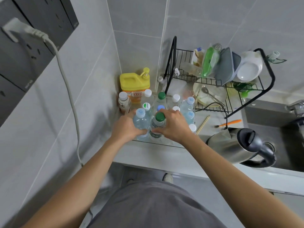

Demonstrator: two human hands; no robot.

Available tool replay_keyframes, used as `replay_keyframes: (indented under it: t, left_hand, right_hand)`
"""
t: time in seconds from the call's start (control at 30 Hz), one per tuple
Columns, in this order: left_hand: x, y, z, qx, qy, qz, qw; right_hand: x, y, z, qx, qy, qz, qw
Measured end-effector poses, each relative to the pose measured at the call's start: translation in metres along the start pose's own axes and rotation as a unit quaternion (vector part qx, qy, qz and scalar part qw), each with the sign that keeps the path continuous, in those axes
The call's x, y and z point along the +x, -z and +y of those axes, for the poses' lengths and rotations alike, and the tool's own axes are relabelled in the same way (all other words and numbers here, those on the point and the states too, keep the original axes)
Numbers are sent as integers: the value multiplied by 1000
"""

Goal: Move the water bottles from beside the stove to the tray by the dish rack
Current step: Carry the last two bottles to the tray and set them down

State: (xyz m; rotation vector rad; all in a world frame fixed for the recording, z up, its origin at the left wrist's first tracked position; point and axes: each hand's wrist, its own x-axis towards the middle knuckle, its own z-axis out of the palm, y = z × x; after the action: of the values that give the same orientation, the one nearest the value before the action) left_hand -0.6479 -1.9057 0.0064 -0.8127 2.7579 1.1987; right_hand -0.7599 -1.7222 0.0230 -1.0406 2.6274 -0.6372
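Both hands are lowered to the near edge of the clear tray point(171, 143) that sits on the surface just left of the dish rack point(218, 83). The left hand point(125, 127) has its fingers wrapped round a pale-blue-capped bottle point(141, 120); the right hand point(174, 125) grasps a green-capped bottle point(158, 122). The two bottles stand upright and touch each other at the tray's front row; whether their bases already rest on the tray cannot be told.

Progress, as judged: the task appears well advanced. The tray is already crowded with upright bottles, and these two seem to be at the point of being set down. The stove lies outside the view, so what remains beside it cannot be told.

Count: about a dozen capped bottles in or at the tray, the two held ones included; two of them carry green caps, the second point(161, 95) being farther back. Some are partly hidden, so the count is approximate. Also one yellow pump jug point(134, 81) behind the tray, and one steel kettle point(236, 145) to the right.
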Motion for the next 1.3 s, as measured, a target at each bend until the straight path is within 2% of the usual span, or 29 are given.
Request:
replay_keyframes:
  t: [0.43, 0.63, 0.87, 1.1, 1.3]
  left_hand:
    - [19, -12, -4, 89, -31, -49, 994]
    - [21, -15, -12, 104, -43, -54, 992]
    - [25, 1, -5, 102, -113, 12, 988]
    - [31, 10, 3, 183, -157, -75, 968]
    - [25, -1, 1, 185, -178, -19, 966]
  right_hand:
    - [11, -6, -8, -118, 0, -16, 993]
    - [13, -8, -9, -131, 1, -15, 991]
    - [9, -3, -6, -134, 43, -11, 990]
    - [12, 0, -6, -127, 44, -36, 990]
    - [10, 1, -6, -141, 70, -35, 987]
